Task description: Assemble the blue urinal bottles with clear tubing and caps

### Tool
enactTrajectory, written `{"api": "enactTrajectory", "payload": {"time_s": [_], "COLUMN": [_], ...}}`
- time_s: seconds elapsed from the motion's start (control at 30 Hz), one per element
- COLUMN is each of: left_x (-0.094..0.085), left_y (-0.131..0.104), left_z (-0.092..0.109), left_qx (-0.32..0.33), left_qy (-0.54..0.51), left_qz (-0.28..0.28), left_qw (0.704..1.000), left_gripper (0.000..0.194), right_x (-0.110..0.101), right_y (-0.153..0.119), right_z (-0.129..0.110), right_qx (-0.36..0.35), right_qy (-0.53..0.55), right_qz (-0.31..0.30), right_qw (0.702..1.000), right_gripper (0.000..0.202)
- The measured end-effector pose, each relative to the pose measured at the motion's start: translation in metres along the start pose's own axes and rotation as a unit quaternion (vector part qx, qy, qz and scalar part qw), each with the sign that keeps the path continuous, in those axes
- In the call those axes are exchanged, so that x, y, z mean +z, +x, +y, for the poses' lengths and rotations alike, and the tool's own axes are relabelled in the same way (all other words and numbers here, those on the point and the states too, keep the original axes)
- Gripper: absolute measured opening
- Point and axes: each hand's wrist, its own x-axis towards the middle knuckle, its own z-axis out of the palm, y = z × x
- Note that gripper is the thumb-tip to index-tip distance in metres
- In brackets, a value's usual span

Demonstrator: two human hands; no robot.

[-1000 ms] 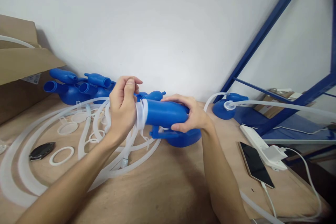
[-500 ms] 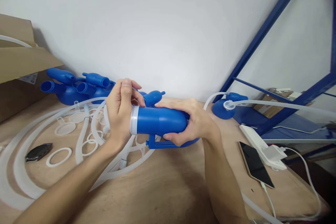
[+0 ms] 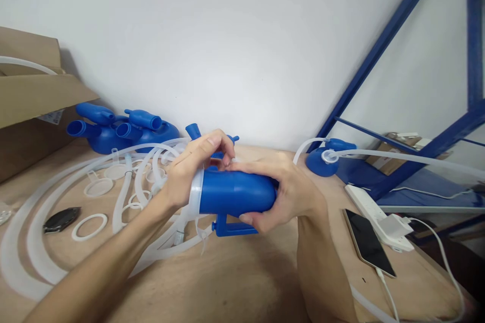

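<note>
A blue plastic bottle with a handle [image 3: 237, 192] lies sideways between my hands, above the table. A translucent white cap or collar [image 3: 196, 193] covers its left end, and a thin clear strip hangs beneath. My right hand [image 3: 282, 192] is closed round the rounded right end, thumb below and fingers along the top. My left hand [image 3: 200, 161] lies beside the cap, its fingers curled together in a pinch over the far upper side of the bottle, next to the right fingertips. What the pinch holds is too hidden to make out.
Several blue bottles [image 3: 151, 136] stand against the wall at left, by a cardboard box [image 3: 41, 96]. Translucent hoses [image 3: 36, 247], white rings [image 3: 90, 227] and a black object [image 3: 61, 219] lie left. At right are a hosed blue bottle [image 3: 322, 162], phone [image 3: 368, 242] and power strip [image 3: 364, 202].
My left hand has moved right and curled over the bottle's upper side, its fingers meeting the right fingertips. The bottle sits slightly lower in view, still in my right hand.
</note>
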Motion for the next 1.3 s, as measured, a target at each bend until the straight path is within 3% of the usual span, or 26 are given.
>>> {"api": "enactTrajectory", "payload": {"time_s": [0.1,0.23,0.27,0.4,0.57,0.83,0.97,1.1,1.13,1.2,1.3], "left_x": [0.000,-0.001,-0.001,0.003,0.016,0.018,0.008,-0.008,-0.011,-0.014,-0.014], "left_y": [0.002,0.005,0.005,0.000,-0.012,-0.020,-0.016,-0.004,-0.001,0.004,0.010], "left_z": [-0.001,0.002,0.003,0.001,-0.003,-0.003,-0.006,-0.009,-0.010,-0.012,-0.016], "left_qx": [-0.010,0.028,0.029,0.026,0.099,0.151,0.222,0.266,0.256,0.206,0.099], "left_qy": [0.012,0.026,0.020,0.017,0.038,0.085,0.173,0.301,0.327,0.353,0.344], "left_qz": [0.004,0.133,0.131,0.024,0.071,0.035,0.003,-0.055,-0.037,0.058,0.229], "left_qw": [1.000,0.990,0.991,0.999,0.992,0.984,0.960,0.914,0.909,0.911,0.905], "left_gripper": [0.045,0.050,0.054,0.058,0.057,0.047,0.059,0.034,0.027,0.019,0.022], "right_x": [0.000,-0.004,-0.006,-0.010,-0.003,-0.004,-0.011,-0.019,-0.019,-0.016,-0.006], "right_y": [0.001,0.005,0.005,0.002,0.000,0.001,0.001,0.000,0.000,0.001,0.005], "right_z": [0.003,0.012,0.013,0.016,0.014,0.017,0.029,0.035,0.035,0.033,0.026], "right_qx": [-0.008,-0.009,0.004,0.031,-0.039,-0.049,-0.012,0.069,0.087,0.108,0.055], "right_qy": [-0.001,-0.002,-0.016,-0.082,-0.081,-0.011,0.093,0.118,0.112,0.057,-0.079], "right_qz": [0.014,0.009,0.004,0.041,0.081,0.056,0.043,0.027,0.043,0.106,0.145], "right_qw": [1.000,1.000,1.000,0.995,0.993,0.997,0.995,0.990,0.989,0.987,0.985], "right_gripper": [0.062,0.066,0.067,0.065,0.062,0.064,0.069,0.072,0.072,0.068,0.062]}}
